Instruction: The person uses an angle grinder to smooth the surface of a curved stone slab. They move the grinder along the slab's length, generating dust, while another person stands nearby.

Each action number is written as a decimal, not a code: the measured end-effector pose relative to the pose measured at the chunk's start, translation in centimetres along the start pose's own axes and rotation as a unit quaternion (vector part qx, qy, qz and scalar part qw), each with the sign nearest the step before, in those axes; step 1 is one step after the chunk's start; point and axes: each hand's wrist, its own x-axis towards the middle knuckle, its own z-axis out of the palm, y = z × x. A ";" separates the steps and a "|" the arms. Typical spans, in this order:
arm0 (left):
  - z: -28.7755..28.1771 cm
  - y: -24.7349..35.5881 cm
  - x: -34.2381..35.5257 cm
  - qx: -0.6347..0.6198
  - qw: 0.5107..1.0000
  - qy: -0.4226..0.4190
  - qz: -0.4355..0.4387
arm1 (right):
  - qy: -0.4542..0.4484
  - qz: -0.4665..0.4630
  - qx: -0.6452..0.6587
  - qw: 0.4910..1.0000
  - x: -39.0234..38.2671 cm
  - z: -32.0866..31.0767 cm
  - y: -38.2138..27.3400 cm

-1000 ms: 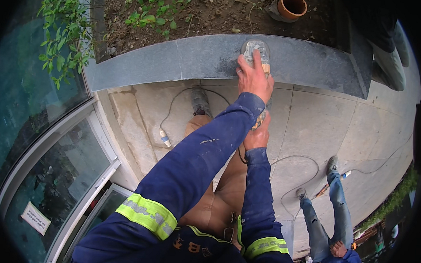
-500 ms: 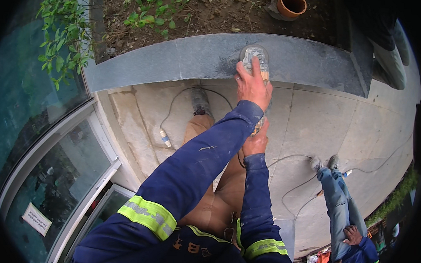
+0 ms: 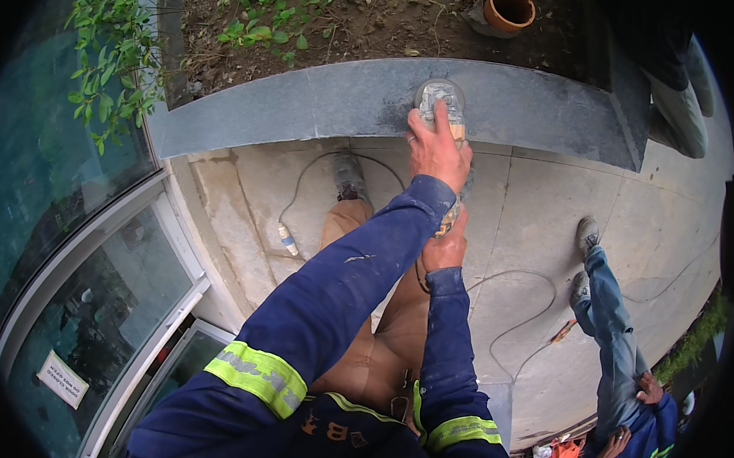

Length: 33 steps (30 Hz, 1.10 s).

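Looking down past two navy sleeves [image 3: 332, 277] with yellow reflective bands, a person grips an angle grinder [image 3: 438, 93] over a grey stone ledge [image 3: 241, 113]. The left hand [image 3: 440, 154] is wrapped over the front of the tool, fingers spread along its worn, pale-spattered head; the right hand [image 3: 446, 247], nearer the body, is closed around the rear end. The grinder points away from the person, its round disc [image 3: 458, 86] at the top of the ledge, just right of a dark smudge. Beyond the ledge lies a bed of brown soil [image 3: 375, 37] with a leafy green plant [image 3: 265, 28] and a terracotta pot [image 3: 508, 12]. Below, on pale paving [image 3: 553, 188], a thin cable [image 3: 493, 349] loops to the right, and a blue-and-white connector [image 3: 288, 240] lies to the left. A glass door [image 3: 118, 300] fills the lower left. At the right, a co-worker in blue jeans [image 3: 612, 338] is near the cable; another person's pale trousers [image 3: 675, 115] show at the upper right.
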 end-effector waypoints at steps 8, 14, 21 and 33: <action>0.4 0.3 1.8 0.009 0.998 0.044 0.034 | -0.029 0.085 -0.004 0.996 2.0 -0.1 -2.1; -0.6 -0.5 1.4 0.001 1.000 0.028 0.008 | -0.022 0.051 -0.016 0.998 1.2 0.5 -1.9; 0.4 -0.5 -0.3 0.003 1.000 0.017 0.010 | -0.003 0.021 0.020 1.000 -0.1 -0.2 -0.7; 0.0 -0.4 0.7 -0.001 1.000 0.027 0.012 | -0.007 0.006 0.002 1.000 0.7 0.3 -0.9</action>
